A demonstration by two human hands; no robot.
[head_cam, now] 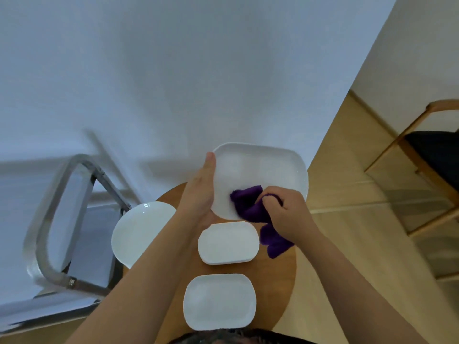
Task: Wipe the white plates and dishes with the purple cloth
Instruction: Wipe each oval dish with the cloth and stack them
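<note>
The left hand (198,192) cradles the raised plate (260,175) by its edge, thumb laid along the rim, while the right hand (288,212) bunches the purple cloth (250,204) against its near corner: wiping is underway. Next the cloth should probably sweep away from the right hand across the bare far half. Below the hands, three dishes (228,243) crowd the small round table (278,274), so little room is left there.

Four white dishes: one large plate (260,170), one round plate (139,234), two rounded-rectangle dishes (228,243) (219,301); one purple cloth (250,204); two hands (198,192) (288,209); one round worktop (278,276); two chairs (74,219) (427,155)
</note>
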